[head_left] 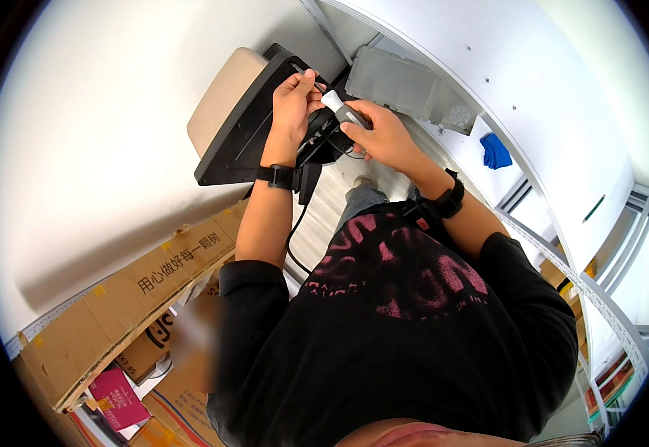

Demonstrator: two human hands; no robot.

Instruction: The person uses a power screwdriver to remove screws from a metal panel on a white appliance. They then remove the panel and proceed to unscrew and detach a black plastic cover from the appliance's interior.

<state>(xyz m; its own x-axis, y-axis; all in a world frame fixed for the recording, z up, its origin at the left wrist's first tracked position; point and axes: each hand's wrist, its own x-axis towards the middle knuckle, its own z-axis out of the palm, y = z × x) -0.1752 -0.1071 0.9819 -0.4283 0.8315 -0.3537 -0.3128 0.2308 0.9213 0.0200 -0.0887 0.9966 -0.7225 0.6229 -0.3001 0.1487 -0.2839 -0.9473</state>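
A screwdriver (347,113) with a white and grey handle points up and to the left. My right hand (385,138) is closed around its grip. Near the shaft, my left hand (294,104) has its thumb and fingers pinched together, seemingly on the thin dark shaft; the tip is partly hidden. Both hands are at the black underside (239,141) of what looks like a seat tipped on its side, with a beige pad (224,97) facing left. Dark metal parts show under my wrists, and a black cable (294,235) hangs down beside my left forearm.
White wall stands at the left. Cardboard boxes (153,276) and a magenta packet (119,398) lie lower left. A grey metal panel (406,86) leans beyond my right hand. White shelving at the right bears a blue cloth (495,151) and a dark green pen-like stick (594,208).
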